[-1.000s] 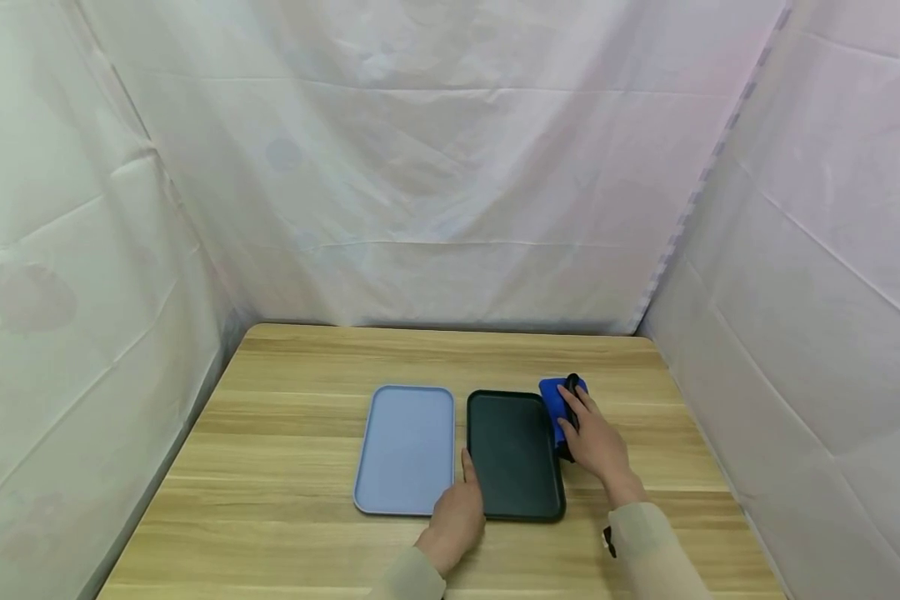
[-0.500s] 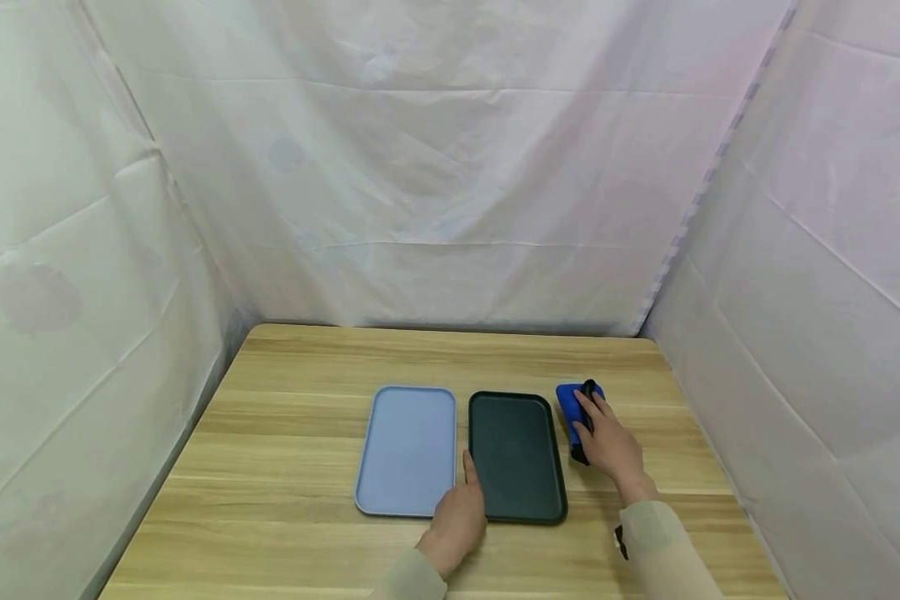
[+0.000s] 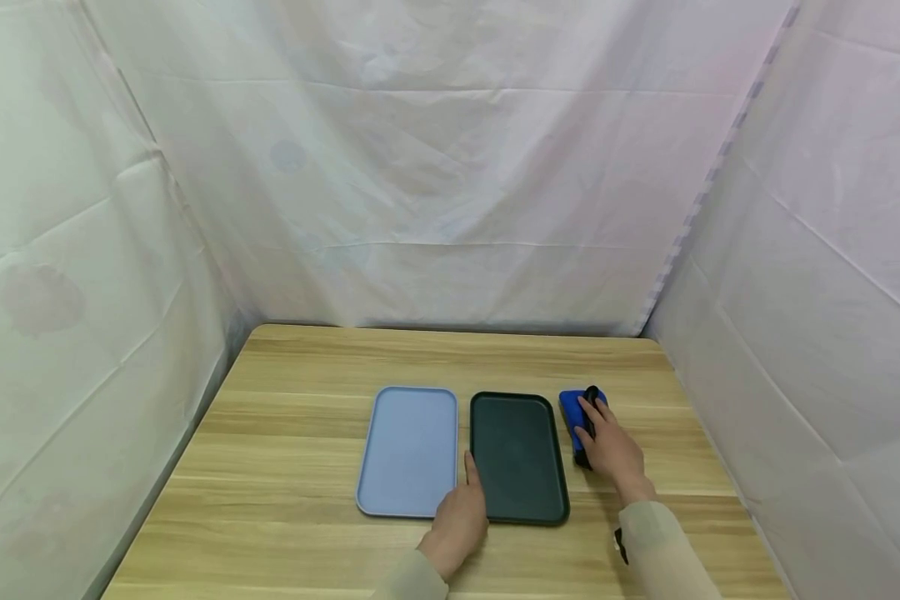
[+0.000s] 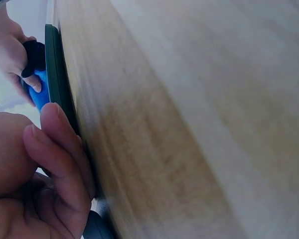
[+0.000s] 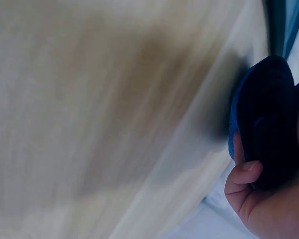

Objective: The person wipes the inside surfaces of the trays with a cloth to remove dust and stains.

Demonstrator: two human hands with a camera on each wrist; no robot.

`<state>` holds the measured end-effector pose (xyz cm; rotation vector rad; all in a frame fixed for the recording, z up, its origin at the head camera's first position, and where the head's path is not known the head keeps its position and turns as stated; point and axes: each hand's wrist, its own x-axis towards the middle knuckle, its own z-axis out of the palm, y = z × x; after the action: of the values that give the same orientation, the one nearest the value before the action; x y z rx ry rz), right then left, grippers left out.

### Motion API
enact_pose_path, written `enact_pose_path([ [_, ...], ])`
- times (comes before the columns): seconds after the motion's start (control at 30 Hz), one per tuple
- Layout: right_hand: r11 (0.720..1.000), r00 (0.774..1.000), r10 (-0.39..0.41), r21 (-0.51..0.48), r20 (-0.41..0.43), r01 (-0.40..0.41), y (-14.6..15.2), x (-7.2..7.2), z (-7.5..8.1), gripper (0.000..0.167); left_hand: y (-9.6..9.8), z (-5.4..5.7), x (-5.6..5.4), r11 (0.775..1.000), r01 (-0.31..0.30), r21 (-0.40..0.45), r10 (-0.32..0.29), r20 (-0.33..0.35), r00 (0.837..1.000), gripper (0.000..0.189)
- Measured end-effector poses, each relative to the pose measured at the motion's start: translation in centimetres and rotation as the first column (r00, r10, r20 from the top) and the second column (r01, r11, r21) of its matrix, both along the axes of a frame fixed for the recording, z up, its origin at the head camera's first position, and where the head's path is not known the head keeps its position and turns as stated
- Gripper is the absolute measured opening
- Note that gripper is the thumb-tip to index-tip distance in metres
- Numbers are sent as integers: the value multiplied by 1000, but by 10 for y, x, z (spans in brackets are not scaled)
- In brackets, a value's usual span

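Observation:
My left hand (image 3: 461, 517) is at the near left corner of a dark green tray (image 3: 517, 458). Its index finger lies along that tray's left rim, and in the left wrist view its other fingers curl at the near edge, gripping the corner. My right hand (image 3: 613, 446) grips the black handle (image 3: 592, 396) on top of a blue cleaning pad (image 3: 570, 408). The pad lies on the table just right of the green tray. In the right wrist view the pad's dark body (image 5: 269, 119) shows with a blue edge, one finger curled against it.
A light blue tray (image 3: 408, 450) lies left of the green one, a narrow gap between them. The wood-grain table (image 3: 285, 467) is enclosed by white cloth hangings (image 3: 450, 167) at the back and on both sides.
The right hand has slid the blue pad to the right, from overlapping the green tray's right rim to beside it, then slightly nearer. The left hand stays at the tray corner.

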<state>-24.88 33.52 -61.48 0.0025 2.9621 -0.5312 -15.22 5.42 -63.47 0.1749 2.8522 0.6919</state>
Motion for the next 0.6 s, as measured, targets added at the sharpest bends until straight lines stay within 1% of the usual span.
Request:
enact_pose_path([
  [0.1, 1000, 1000, 3, 9, 16, -4, 1, 1, -6, 66, 0, 0, 1, 1000, -9, 13, 9, 2, 1000, 88],
  [0.4, 1000, 999, -9, 13, 38, 8, 2, 6, -13, 68, 1, 1, 1, 1000, -12, 24, 12, 20, 1000, 88],
  [0.6, 1000, 999, -15, 18, 51, 14, 1, 7, -13, 69, 0, 3, 2, 999, -13, 40, 11, 35, 999, 87],
])
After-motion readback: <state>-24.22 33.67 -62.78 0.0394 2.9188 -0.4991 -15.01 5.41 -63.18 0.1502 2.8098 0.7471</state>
